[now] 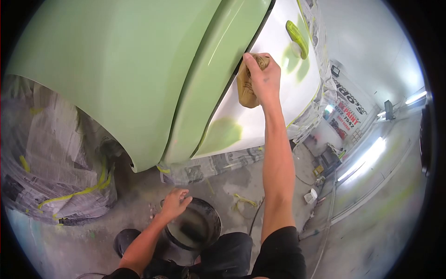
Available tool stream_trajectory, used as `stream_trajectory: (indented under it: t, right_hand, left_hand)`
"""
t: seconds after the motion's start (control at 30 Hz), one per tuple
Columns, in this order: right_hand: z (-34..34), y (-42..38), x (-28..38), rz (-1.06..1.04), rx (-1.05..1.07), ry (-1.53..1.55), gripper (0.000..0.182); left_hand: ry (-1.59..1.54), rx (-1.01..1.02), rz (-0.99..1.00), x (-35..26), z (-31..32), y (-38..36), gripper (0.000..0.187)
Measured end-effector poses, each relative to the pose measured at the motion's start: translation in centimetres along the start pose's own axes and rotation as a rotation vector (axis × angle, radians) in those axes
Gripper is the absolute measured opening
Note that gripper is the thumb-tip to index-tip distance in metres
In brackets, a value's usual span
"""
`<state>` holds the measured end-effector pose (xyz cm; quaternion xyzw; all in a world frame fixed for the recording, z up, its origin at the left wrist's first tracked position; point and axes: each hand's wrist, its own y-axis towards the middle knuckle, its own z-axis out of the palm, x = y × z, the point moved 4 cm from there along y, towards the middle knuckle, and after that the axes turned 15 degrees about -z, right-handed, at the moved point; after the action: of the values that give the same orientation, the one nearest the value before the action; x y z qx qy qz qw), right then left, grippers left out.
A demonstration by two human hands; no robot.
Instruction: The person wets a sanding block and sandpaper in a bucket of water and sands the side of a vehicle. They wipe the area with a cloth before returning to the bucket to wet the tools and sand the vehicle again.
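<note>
My right hand is closed round a tan sanding block, which lies against the white panel beside its seam with the green body panel. Greenish patches show on the white surface, below the block and near a yellow-green handle. Lower down, my left hand hangs over the rim of a black bucket, its fingers loosely apart and nothing visible in them. The bucket holds dark liquid.
A wheel wrapped in newspaper and yellow tape stands at the left. Newspaper masking runs along the panel's lower edge. On the floor are crumpled tape, a hose and a white container. A sign hangs behind.
</note>
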<state>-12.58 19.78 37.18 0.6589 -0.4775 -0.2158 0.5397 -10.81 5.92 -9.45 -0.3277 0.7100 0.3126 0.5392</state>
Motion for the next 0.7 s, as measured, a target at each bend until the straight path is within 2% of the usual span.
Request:
stream_trajectory:
  t: [0.1, 0.2, 0.3, 0.37, 0.47, 0.7]
  right_hand:
    - [0.4, -1.1, -1.8, -0.066, 0.026, -0.129, 0.029]
    - [1.1, -4.2, -4.1, 0.077, 0.096, -0.045, 0.030]
    - [1.6, -6.0, -4.6, 0.086, 0.110, -0.078, 0.030]
    - [1.8, -5.9, -4.6, 0.074, 0.105, -0.120, 0.029]
    - [1.8, -4.2, -3.2, 0.026, 0.006, 0.023, 0.029]
    - [1.4, -5.1, -4.1, 0.113, 0.056, 0.032, 0.031]
  left_hand:
    - [0.005, 0.010, -0.016, 0.1, 0.1, -0.1, 0.040]
    - [0.010, -0.005, 0.010, 0.0, 0.2, 0.1, 0.041]
    - [0.013, -0.001, 0.023, 0.6, 0.5, 0.1, 0.042]
    - [0.014, 0.008, 0.020, 1.0, 0.6, 0.1, 0.041]
    - [0.011, 0.002, 0.020, 0.3, 0.6, -0.1, 0.039]
    - [-0.007, -0.008, 0.013, -0.4, 1.1, -0.6, 0.038]
